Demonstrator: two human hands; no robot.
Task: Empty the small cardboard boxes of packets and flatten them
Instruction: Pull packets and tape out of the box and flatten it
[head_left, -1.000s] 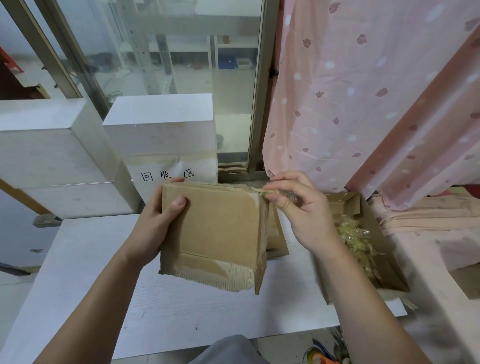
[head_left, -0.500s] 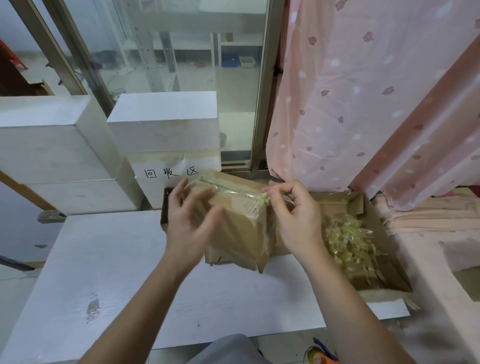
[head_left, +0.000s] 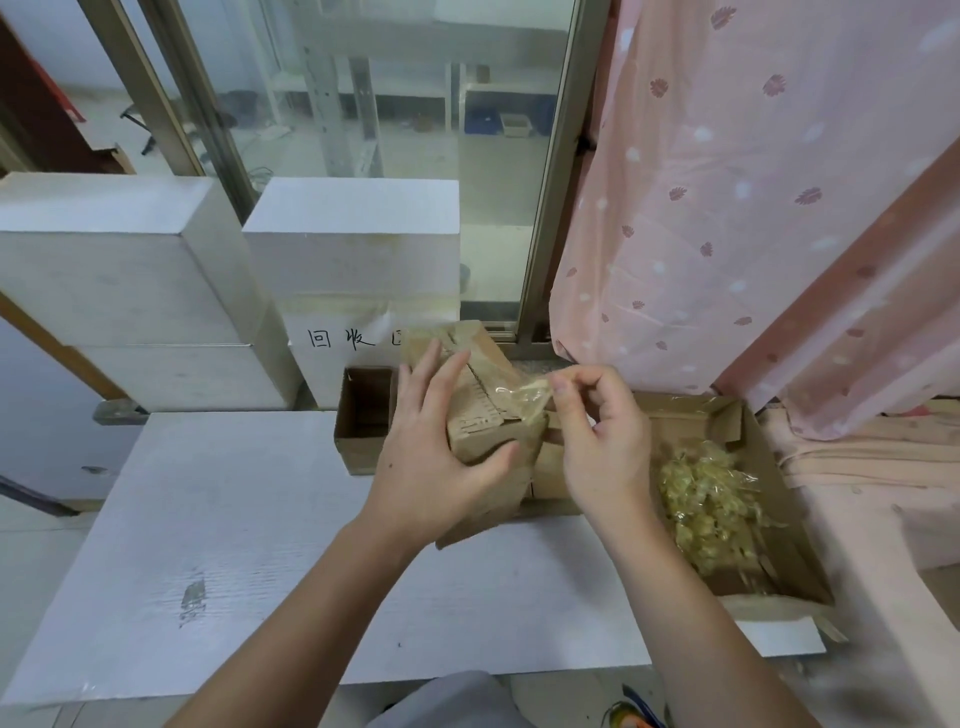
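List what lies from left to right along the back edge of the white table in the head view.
Open empty cardboard box → left hand → small cardboard box it holds → strip of clear tape → right hand pinching it → large cardboard box → packets inside.

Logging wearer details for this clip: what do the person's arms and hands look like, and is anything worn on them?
Both forearms are bare as far as the frame shows; no sleeve edge is in view. The left hand and right hand are bare too: no gloves, and no rings, watch or wristband can be seen. The fingernails look short and unpainted. No markings show on either arm.
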